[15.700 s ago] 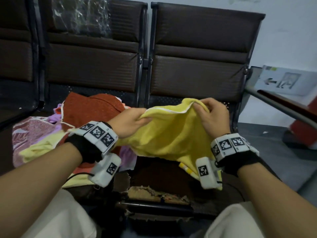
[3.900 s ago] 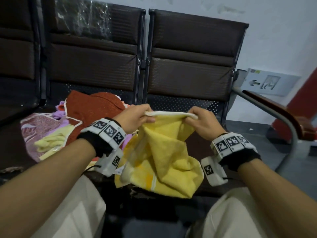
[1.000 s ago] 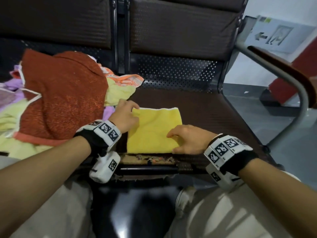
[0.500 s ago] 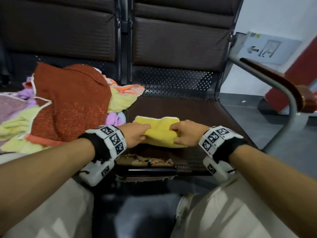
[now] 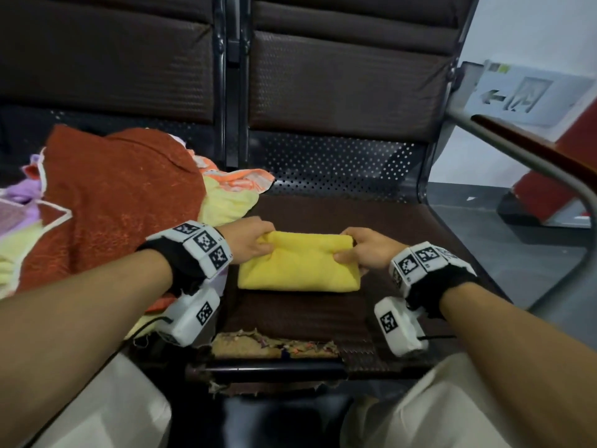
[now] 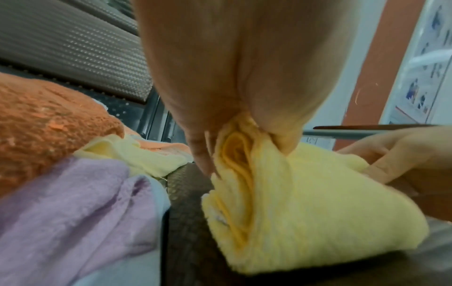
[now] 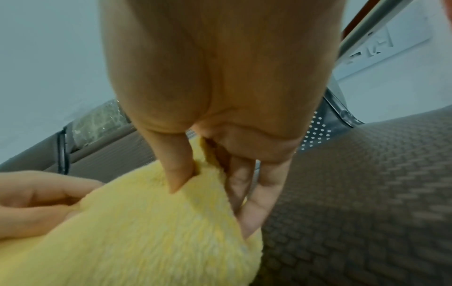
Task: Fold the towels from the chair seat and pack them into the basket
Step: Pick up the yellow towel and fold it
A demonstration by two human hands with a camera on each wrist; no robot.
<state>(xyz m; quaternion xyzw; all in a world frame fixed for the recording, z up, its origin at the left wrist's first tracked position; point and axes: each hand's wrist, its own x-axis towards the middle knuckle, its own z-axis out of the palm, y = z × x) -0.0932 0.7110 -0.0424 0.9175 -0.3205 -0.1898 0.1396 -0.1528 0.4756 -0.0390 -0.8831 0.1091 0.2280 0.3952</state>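
Note:
A yellow towel (image 5: 298,266) lies folded into a small thick rectangle on the brown chair seat (image 5: 397,227). My left hand (image 5: 250,242) pinches its left end; in the left wrist view the thumb and fingers (image 6: 283,139) squeeze the stacked layers of the yellow towel (image 6: 305,209). My right hand (image 5: 363,253) grips the right end, thumb on top and fingers under the towel (image 7: 137,232) in the right wrist view. The far fold sits slightly raised off the seat. No basket is in view.
A heap of unfolded towels fills the seat to the left: a rust-red one (image 5: 109,202) on top, pale yellow (image 5: 226,205), orange (image 5: 239,181) and lilac (image 5: 19,195) beneath. A metal armrest (image 5: 529,163) stands at the right. The seat's front edge (image 5: 274,347) is torn.
A second ago the towel lay flat as a larger square under my hands. Both hands have since taken its ends and doubled it over into a narrower, thicker bundle.

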